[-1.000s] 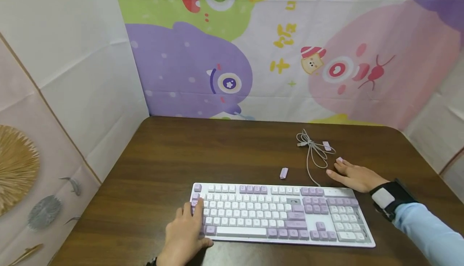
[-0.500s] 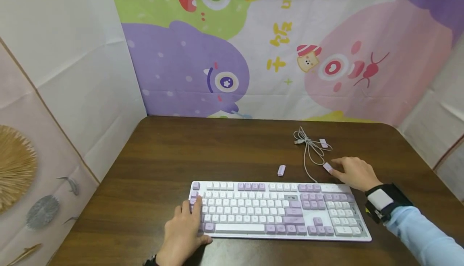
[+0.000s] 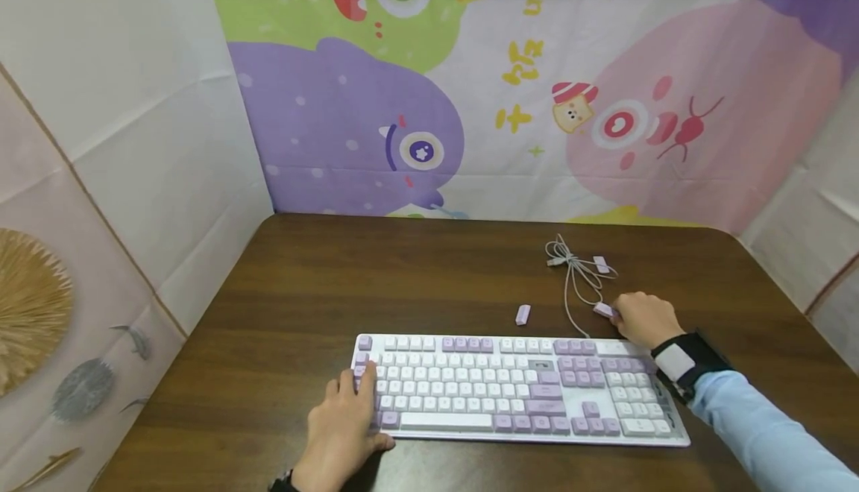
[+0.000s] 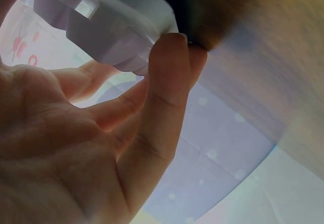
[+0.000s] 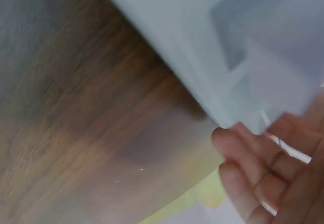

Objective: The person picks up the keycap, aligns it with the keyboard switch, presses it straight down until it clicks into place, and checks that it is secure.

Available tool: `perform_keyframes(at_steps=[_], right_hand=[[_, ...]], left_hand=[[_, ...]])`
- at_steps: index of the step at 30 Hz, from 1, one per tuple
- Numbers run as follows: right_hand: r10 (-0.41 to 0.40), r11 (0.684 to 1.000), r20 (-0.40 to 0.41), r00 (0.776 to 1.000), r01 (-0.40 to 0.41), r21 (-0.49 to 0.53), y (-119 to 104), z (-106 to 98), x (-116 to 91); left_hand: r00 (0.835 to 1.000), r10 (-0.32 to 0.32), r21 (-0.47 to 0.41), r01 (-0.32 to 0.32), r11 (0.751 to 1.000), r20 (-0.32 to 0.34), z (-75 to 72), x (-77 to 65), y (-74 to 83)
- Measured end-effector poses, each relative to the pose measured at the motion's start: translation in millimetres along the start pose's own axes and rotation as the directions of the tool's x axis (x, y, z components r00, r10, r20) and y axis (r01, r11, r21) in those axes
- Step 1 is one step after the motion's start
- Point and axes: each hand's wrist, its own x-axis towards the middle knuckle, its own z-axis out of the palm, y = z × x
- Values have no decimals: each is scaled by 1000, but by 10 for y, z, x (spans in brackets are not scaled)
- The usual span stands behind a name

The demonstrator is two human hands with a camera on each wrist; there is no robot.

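A white and lilac keyboard (image 3: 463,384) lies across the front of the table. My left hand (image 3: 341,429) grips its left end, thumb at the front edge and fingers along the side; the left wrist view shows a finger (image 4: 164,97) against the keyboard's corner (image 4: 126,16). Behind the keyboard's back right part, my right hand (image 3: 646,319) pinches a lilac keycap (image 3: 603,309) at its fingertips. The right wrist view has curled fingers (image 5: 243,163) close to the keyboard's edge (image 5: 192,77). Dark gaps without keycaps show at the number pad's right side.
A second lilac keycap (image 3: 523,314) lies behind the keyboard. A third, paler keycap (image 3: 601,264) sits beside the bundled white cable (image 3: 576,268), which runs to the keyboard's back edge. Behind the brown table (image 3: 376,268) hangs a cartoon-printed cloth (image 3: 349,119).
My right hand has drawn in from spread fingers to a pinch on the lilac keycap, which has shifted toward the cable and turned. My left hand stays on the keyboard.
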Motion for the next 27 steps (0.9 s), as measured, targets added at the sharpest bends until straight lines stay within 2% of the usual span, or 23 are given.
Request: perform_keyframes(at_steps=[4, 8, 11, 14, 19, 23, 27], right_hand=[[-88, 995, -19, 996, 89, 36, -132, -95, -36], [-165, 981, 20, 986, 162, 103, -348, -199, -78], [-231, 960, 34, 972, 222, 169, -518, -269, -111], [-322, 933, 2, 947, 316, 174, -662, -323, -136], [-488, 872, -60, 871, 489, 16, -831, -344, -155], [-568, 817, -54, 821, 554, -158, -928, -307, -177], [-629, 755, -74, 774, 586, -294, -1012, -237, -212]], left_hand=[[1000, -1, -2, 1, 1000, -6, -13, -25, -3], [1000, 7, -10, -7, 1000, -15, -15, -38, -19], [1000, 18, -5, -18, 1000, -11, -13, -39, -23], [1000, 22, -3, -22, 1000, -3, -9, -41, -17], [1000, 15, -10, -15, 1000, 5, -2, -36, -4], [1000, 12, -5, -12, 1000, 4, 3, -21, 5], [1000, 14, -1, -14, 1000, -6, 3, -7, 6]])
